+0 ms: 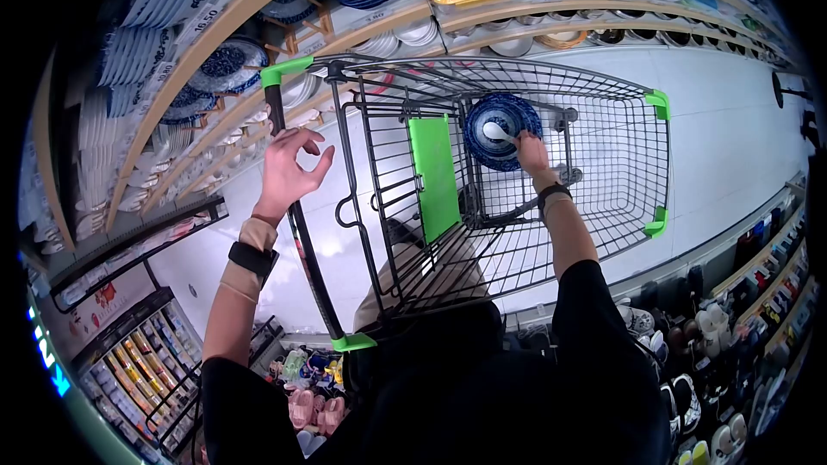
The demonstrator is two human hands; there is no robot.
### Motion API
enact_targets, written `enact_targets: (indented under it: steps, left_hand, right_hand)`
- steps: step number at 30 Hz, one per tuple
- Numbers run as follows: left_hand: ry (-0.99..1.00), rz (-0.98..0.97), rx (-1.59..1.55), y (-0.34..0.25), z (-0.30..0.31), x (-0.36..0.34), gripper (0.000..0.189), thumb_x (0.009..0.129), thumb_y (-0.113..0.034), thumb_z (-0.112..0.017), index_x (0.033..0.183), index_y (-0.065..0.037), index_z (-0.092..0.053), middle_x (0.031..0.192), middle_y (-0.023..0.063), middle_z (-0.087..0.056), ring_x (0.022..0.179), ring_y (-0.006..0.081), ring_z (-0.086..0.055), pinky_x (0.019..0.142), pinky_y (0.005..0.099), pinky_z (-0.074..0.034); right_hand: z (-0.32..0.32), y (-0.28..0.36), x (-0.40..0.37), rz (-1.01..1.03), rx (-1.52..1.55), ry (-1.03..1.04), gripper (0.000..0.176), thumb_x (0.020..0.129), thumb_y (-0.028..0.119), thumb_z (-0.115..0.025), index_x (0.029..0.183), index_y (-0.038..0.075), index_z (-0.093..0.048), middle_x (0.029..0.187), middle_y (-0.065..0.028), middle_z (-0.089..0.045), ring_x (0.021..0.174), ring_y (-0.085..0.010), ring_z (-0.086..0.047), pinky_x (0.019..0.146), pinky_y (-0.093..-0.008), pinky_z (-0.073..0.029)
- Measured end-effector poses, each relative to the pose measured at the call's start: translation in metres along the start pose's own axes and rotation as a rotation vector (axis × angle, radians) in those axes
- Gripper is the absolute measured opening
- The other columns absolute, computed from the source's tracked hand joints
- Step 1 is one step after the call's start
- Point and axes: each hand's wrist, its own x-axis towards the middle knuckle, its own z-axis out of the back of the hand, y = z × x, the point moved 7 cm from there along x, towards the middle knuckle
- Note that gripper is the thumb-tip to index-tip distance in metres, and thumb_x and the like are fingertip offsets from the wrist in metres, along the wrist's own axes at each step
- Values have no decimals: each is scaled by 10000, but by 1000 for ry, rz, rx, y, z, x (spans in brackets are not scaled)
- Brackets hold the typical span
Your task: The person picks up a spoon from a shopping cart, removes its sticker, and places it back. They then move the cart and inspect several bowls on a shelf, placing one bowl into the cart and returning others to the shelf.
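Observation:
Inside the shopping cart (662,155) sits blue patterned dishware (504,103), seen from above as round rims one within another. My right hand (532,155) reaches into the basket with its fingers closed on a white spoon (494,131). The spoon's bowl end overlaps the middle of the blue dishes in this view. Over the dark cart handle (303,241), near its green end cap, hovers my left hand (293,168). Its thumb and curled fingers are apart, with nothing between them.
A green seat flap (435,176) stands between the handle and the basket. Shelves of plates (228,65) with price labels line the far and left sides. Shoes (715,327) fill racks at lower right, and pink footwear (317,409) lies below the handle.

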Motion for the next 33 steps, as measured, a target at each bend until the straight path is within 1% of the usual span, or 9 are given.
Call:
enact_targets:
  steps: [6,10,13,14,15,20,24,30,33]
  left_hand:
    - [-21,-12,-11,0,1,-3,188,749,-150,-790,837,-42,-664,640,77,-620,614,249,-619,682,353,-495]
    - [-32,-7,-33,1,4,-2,177,760,-148,-786,842,-35,-676,637,78,-624,612,247,-619,680,352,-490]
    - [-44,-21,-52,1,4,-5,194,772,-175,-783,848,-29,-681,624,85,-620,592,245,-615,643,357,-493]
    - [-54,-28,-67,-1,4,-4,207,776,-192,-784,844,-28,-677,624,91,-617,584,240,-611,625,353,-495]
    - [-48,-28,-76,-3,6,-8,221,780,-208,-784,840,-27,-673,624,96,-615,575,234,-607,607,350,-497]
    - [-85,-62,-62,1,4,-9,198,848,-202,-725,896,-15,-681,740,120,-693,653,249,-671,611,361,-510]
    - [-366,-273,-52,-27,18,-12,157,923,-131,-658,951,23,-681,822,123,-710,668,220,-678,626,312,-522]
    - [61,135,-913,-133,3,-21,300,1057,-266,-519,1110,-8,-663,801,40,-700,643,83,-637,573,229,-476]
    - [99,172,-939,-166,1,-27,332,1075,-289,-474,1073,-6,-647,703,44,-660,505,88,-573,483,241,-422]
  right_hand:
    - [18,8,-19,-87,107,-58,194,963,192,-575,971,1,-606,820,-262,-677,845,-468,-656,750,-546,-532]
    - [39,21,-39,12,356,-171,201,1008,189,-581,931,4,-583,673,-111,-654,544,-171,-643,480,-327,-501]
    - [69,51,-83,-106,703,-13,191,1009,183,-584,946,3,-572,697,-109,-657,587,-221,-657,554,-352,-530]
    - [77,62,-94,-54,838,-5,190,1039,186,-550,947,20,-561,660,-23,-600,541,-85,-573,505,-259,-481]
    - [84,76,-112,-15,931,19,193,1043,196,-544,951,27,-562,668,-15,-586,536,-94,-552,514,-262,-477]
    - [144,149,-176,56,1047,41,193,1052,212,-531,979,34,-553,699,3,-566,564,-79,-530,548,-237,-456]
    - [185,198,-215,143,1023,-10,149,1058,168,-512,990,41,-547,697,11,-554,578,-65,-511,544,-220,-422]
    - [222,258,-259,246,1106,-8,129,1066,144,-488,1016,32,-529,709,15,-532,613,-65,-516,572,-213,-423]
    - [234,281,-273,263,1139,-29,126,1057,132,-507,1004,21,-532,698,22,-523,600,-54,-482,560,-215,-398]
